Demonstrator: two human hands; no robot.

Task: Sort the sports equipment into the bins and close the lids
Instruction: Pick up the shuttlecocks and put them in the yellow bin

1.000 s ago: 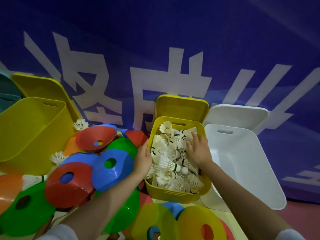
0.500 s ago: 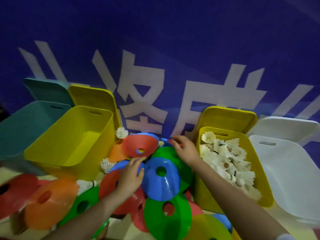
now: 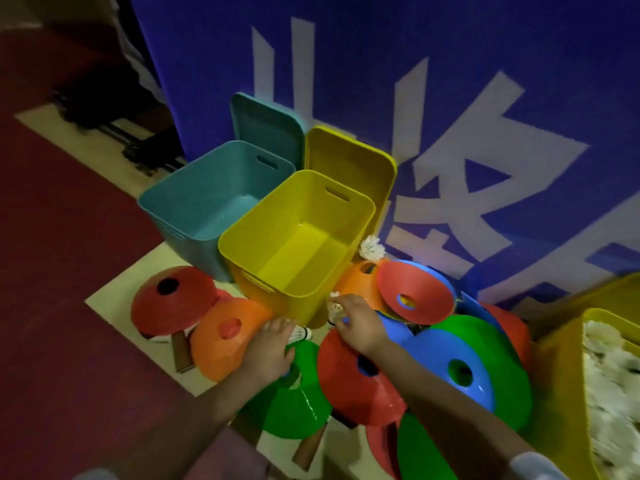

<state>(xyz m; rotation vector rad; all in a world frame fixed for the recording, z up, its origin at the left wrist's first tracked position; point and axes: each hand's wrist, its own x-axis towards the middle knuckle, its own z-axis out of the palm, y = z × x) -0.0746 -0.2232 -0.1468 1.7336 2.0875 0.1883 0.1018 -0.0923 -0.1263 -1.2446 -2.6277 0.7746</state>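
The camera view has swung left: the empty yellow bin [image 3: 298, 233] and the teal bin [image 3: 211, 195] now sit near centre, while the shuttlecock-filled yellow bin [image 3: 568, 375] has moved to the frame edge at 4 o'clock, and the white bin is out of view.

The left hand [image 3: 268, 351], one second ago at the rim of the filled bin, now rests at 6 o'clock of the empty yellow bin, with its fingers at a shuttlecock [image 3: 301, 333] on the floor.

The right hand [image 3: 358, 323], previously inside the filled bin, now reaches a second shuttlecock [image 3: 334, 308] at 5 o'clock of the empty bin.
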